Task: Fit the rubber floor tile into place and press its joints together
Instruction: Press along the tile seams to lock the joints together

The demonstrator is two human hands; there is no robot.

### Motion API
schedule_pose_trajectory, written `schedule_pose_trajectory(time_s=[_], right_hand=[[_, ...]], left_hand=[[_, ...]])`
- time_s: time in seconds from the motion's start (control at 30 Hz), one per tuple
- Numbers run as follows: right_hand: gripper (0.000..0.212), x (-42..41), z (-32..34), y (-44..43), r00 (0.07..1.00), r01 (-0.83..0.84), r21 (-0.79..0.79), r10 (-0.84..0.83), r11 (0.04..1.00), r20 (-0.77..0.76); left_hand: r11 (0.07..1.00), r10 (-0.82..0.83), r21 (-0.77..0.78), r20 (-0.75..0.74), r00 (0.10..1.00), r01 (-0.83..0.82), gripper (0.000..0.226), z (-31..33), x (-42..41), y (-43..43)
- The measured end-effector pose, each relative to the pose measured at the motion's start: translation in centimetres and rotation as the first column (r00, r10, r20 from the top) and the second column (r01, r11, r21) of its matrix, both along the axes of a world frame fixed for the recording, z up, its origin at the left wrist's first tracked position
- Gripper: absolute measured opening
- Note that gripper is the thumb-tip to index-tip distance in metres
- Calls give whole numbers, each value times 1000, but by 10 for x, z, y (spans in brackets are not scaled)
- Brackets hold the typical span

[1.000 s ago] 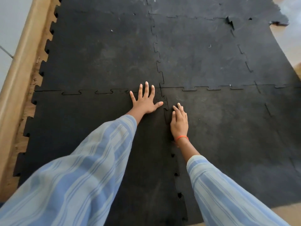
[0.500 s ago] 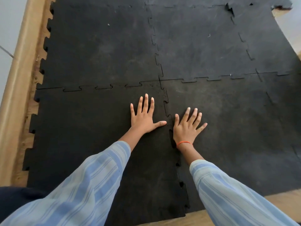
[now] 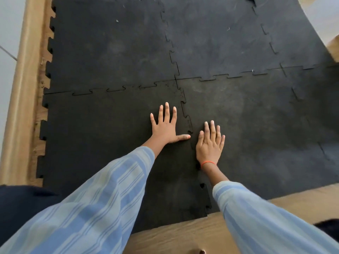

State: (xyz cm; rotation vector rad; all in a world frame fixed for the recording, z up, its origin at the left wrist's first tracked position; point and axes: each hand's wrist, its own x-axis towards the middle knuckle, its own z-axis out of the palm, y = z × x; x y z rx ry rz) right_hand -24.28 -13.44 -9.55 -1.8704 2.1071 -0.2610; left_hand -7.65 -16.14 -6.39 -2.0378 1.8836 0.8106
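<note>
1. Head view: the near-left rubber tile (image 3: pixel 102 143) lies flat on the wooden floor (image 3: pixel 176 233), its toothed right edge meeting the next tile (image 3: pixel 256 134) along a zigzag joint (image 3: pixel 188 121).
2. That joint looks closed at the far end – nearer the person, small gaps show along it.
3. The left hand (image 3: pixel 165 129) lies palm down on the near-left tile, fingers spread wide, thumb tip reaching the joint, gripping nothing.
4. The right hand (image 3: pixel 211 145) lies flat just across the joint on the next tile – fingers close together, holding nothing, an orange band (image 3: pixel 208 163) at the wrist.
5. Striped blue sleeves (image 3: pixel 102 208) cover both arms.
</note>
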Motion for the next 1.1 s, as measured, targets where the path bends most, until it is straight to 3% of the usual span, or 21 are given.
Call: schedule_pose_trajectory(time_s=[0.07,0.3,0.53,0.73,0.83,0.97,1.1], right_hand=[[46,1,0,11,994,96,-7,-95,995,44],[42,2,0,19,993,116,-70,-113,991,44],[38,8,-3,18,989,65,-161,-85,985,-120],[37,7,-1,11,975,-46,-149,12,988,-221],[43,6,0,12,985,-41,-100,23,994,-171],[48,-11,0,25,997,-63,-75,58,995,-57],[40,-27,5,77,999,15,-118,-10,993,44]], left_hand=[[999,-24,-37,-1,1000,24,117,-5,-7,17],[997,24,-69,42,999,-21,109,-8,-13,25],[996,44,-80,74,996,-38,108,-12,-17,25],[998,44,-58,68,997,-40,108,-11,-17,23],[999,19,-50,42,999,-17,113,-4,-15,24],[999,-48,-3,33,998,48,136,-4,-19,45],[998,54,37,13,998,-55,137,3,-33,63]])
